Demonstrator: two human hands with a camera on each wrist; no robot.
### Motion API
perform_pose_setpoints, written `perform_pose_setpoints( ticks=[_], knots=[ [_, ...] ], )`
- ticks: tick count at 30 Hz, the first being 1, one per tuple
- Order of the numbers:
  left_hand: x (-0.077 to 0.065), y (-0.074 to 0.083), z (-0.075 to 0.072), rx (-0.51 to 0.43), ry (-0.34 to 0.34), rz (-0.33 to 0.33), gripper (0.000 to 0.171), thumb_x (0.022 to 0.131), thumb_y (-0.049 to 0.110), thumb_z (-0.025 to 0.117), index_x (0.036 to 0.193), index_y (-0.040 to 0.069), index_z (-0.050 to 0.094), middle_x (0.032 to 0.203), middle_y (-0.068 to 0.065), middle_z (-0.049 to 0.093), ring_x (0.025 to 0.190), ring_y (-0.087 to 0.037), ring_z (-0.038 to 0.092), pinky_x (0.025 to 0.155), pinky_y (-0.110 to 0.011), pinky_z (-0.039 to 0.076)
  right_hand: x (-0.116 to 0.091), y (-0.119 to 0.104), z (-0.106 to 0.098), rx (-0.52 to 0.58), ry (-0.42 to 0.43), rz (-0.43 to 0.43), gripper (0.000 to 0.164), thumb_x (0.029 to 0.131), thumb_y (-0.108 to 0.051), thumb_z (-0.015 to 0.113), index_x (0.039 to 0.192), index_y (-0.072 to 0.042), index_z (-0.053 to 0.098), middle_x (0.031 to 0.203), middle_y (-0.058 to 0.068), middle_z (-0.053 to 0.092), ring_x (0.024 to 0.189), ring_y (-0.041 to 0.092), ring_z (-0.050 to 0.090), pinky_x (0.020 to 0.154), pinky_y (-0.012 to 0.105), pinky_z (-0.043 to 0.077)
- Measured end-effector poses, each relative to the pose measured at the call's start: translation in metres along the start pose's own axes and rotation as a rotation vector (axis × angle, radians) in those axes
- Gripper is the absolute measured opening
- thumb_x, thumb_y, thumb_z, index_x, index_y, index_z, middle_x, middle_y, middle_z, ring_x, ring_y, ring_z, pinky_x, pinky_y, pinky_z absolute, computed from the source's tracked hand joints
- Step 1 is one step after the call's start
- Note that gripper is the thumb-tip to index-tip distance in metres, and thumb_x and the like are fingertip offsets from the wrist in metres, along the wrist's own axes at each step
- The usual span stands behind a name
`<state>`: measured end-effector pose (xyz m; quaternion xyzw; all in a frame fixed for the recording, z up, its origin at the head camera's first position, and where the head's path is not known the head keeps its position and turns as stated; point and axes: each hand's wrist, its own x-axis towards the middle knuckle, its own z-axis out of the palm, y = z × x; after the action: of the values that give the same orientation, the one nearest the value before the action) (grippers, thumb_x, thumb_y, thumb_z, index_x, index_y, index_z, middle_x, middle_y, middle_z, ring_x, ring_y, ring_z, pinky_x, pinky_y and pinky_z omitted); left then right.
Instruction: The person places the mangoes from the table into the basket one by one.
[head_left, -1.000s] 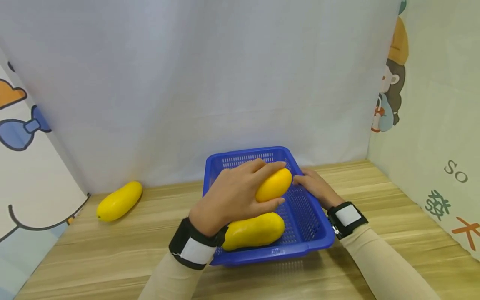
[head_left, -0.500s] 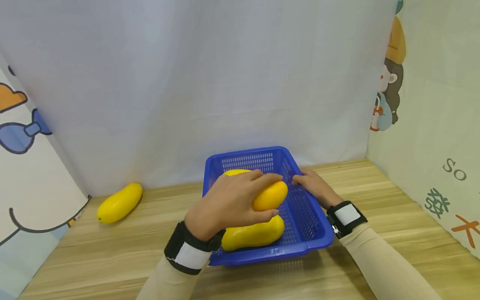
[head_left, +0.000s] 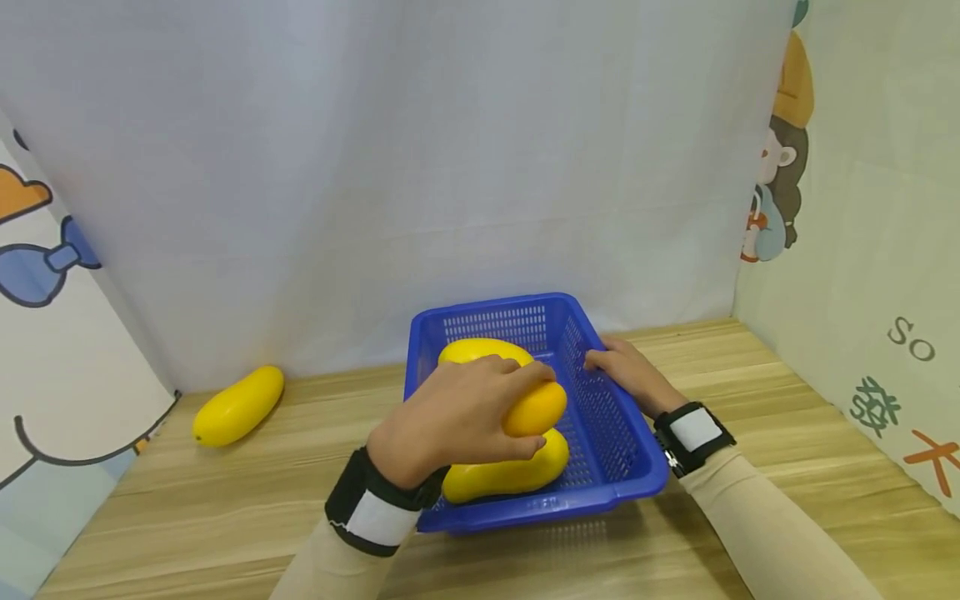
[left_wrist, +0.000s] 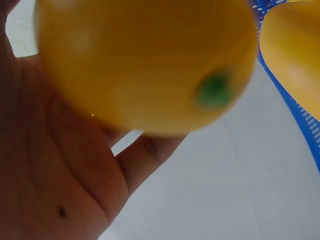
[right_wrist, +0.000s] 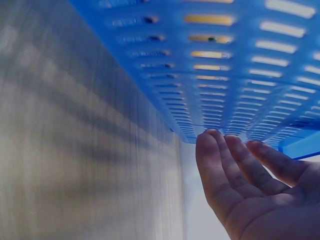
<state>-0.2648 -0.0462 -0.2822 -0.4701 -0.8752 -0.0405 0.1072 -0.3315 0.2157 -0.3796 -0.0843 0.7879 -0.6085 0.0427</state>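
Note:
My left hand (head_left: 457,414) grips a smooth, orange-yellow papaya-like fruit (head_left: 537,410) from above, low inside a blue plastic basket (head_left: 540,502). Up close in the left wrist view, the held fruit (left_wrist: 145,65) has a green stem spot and lies between thumb and fingers. Two longer yellow papaya-like fruits lie in the basket: a front fruit (head_left: 517,473) and a back fruit (head_left: 480,347), both partly hidden by that hand. My right hand (head_left: 632,372) pinches the basket's right rim, thumb inside. Its fingers (right_wrist: 215,165) extend along the slotted outer wall in the right wrist view.
Another yellow papaya-like fruit (head_left: 238,406) lies on the wooden table (head_left: 247,517) at the far left. A white cloth (head_left: 300,183) hangs close behind the basket. Printed panels flank the table, a left panel (head_left: 67,358) and a right panel (head_left: 862,275).
My left hand has lowered the held fruit and drawn it slightly left and nearer, uncovering the back fruit in the basket. The right hand and the basket have stayed in place.

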Motion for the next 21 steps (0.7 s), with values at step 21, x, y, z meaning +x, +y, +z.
perform_pose_setpoints(
  ticks=[21],
  knots=[
    [-0.001,0.0048,0.0024,-0.078,-0.208,-0.025,0.051,0.076,0.048,0.066,0.118,0.023,0.055,0.1,0.006,0.049,0.081,-0.01,0.047,0.065,-0.022,0.043,0.0009,0.0016,-0.0008,-0.013,0.031,-0.006,0.038,0.083,-0.011,0.047,0.116,0.008,0.05,0.102,0.026,0.056,0.077,0.029,0.059,0.066,0.04,0.052]
  ],
)
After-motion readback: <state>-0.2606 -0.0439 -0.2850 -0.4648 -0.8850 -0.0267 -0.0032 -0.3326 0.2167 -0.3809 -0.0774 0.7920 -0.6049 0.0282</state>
